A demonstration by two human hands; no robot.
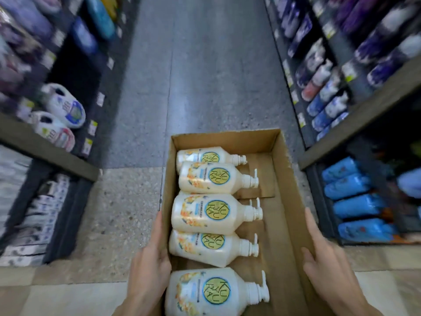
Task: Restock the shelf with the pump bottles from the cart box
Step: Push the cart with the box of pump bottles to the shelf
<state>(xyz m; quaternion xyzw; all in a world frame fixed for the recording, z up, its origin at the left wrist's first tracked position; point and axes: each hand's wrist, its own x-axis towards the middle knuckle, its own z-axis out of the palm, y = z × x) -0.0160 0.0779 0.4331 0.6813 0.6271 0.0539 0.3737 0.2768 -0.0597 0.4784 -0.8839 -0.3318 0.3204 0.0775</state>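
Note:
An open cardboard box (pixel 284 179) sits low in the middle of the head view. Inside lie several cream pump bottles (pixel 211 213) on their sides, pumps pointing right, each with a round yellow label. My left hand (pixel 150 267) grips the box's left wall, thumb inside by a bottle. On the right wall, my right hand (pixel 328 267) holds the outer side, fingers flat along the cardboard. The right half of the box is bare cardboard.
A shelf unit (pixel 52 147) on the left holds white jugs (pixel 66 108) and blurred packs. The right shelf unit (pixel 355 124) carries blue refill pouches (pixel 355 210) below and purple and blue bottles above. A grey floor aisle (pixel 200 76) runs ahead between them.

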